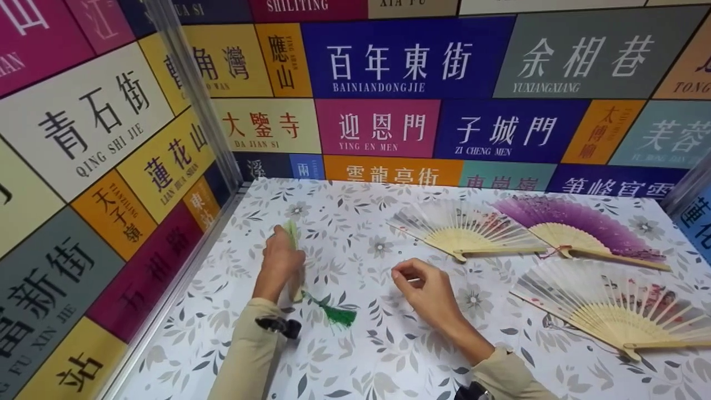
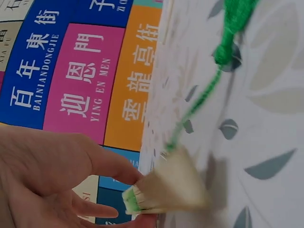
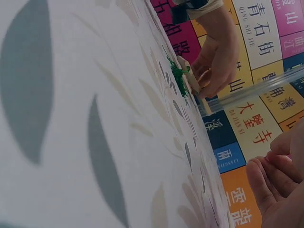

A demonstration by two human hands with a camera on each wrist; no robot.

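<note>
My left hand (image 1: 280, 261) grips a folded hand fan (image 1: 292, 230) at the left part of the table. Pale green shows along the folded fan in the head view. In the left wrist view the pale wooden end of the fan (image 2: 175, 187) juts out past the thumb and fingers, slightly blurred. From that end runs a green cord with a green tassel (image 1: 339, 315), which lies to the right of the hand. My right hand (image 1: 430, 291) hovers near the middle of the table, fingers loosely curled with nothing visible between them.
Three opened fans lie at the right: a white floral one (image 1: 466, 222), a purple one (image 1: 589, 222) and another white one (image 1: 616, 300) nearer me. A leaf-patterned cloth (image 1: 366, 355) covers the table. Colourful sign-printed walls (image 1: 405, 55) stand behind and at the left.
</note>
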